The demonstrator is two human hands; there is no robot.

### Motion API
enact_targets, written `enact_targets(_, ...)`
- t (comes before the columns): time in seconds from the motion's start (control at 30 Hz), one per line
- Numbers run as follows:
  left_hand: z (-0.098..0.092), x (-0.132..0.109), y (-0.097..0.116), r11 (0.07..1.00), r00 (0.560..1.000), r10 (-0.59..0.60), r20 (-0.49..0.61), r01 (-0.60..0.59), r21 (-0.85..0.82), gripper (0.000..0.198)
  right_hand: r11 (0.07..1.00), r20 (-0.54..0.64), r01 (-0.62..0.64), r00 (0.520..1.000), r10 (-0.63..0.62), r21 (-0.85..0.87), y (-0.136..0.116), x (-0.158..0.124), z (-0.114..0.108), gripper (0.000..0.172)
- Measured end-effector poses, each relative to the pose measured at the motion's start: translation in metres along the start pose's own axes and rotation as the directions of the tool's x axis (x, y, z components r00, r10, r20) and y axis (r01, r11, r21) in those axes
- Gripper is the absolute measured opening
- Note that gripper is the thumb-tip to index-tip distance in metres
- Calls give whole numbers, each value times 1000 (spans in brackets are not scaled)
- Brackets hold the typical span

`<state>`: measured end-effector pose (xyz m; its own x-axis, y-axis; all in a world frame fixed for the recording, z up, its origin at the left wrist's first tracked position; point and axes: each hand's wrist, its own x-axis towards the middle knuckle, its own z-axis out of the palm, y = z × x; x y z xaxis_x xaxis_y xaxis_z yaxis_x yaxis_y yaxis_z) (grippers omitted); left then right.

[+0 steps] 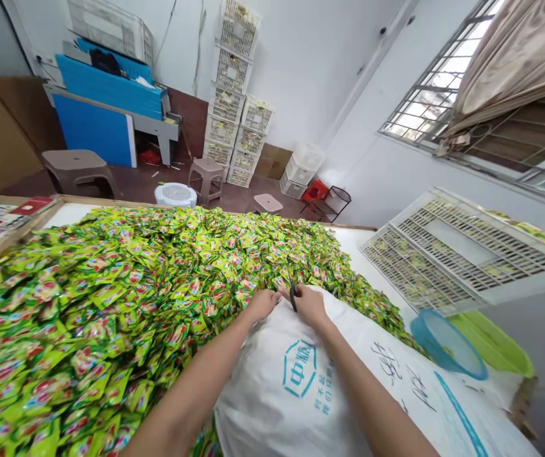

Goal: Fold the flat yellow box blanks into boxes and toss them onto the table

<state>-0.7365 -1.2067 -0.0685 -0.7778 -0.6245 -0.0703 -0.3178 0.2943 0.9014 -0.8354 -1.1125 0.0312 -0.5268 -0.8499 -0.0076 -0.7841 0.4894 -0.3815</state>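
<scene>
The two hands meet at the far end of a white sack [263,393] with blue print, which lies at the near right of the table [351,244] against a broad heap of green packets [158,273]. The left hand [263,306] pinches the sack's edge between its fingertips, while the right hand [311,306], just beside it, is closed around dark-handled scissors [293,296]. To the right stand a tilted white crate [439,266] and a blue basin [444,346].
</scene>
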Motion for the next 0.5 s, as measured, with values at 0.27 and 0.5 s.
enact_targets(0.27, -33, -80, -47, 970, 997, 22, 76, -3, -244, 49, 963, 114, 70, 988, -103, 259, -36, -82, 18, 47)
enact_targets(0.5, -41, -81, -71, 927, 997, -13, 79, 42, -373, 47, 609, 121, -193, 980, 158, 769, -89, -107, 8, 60)
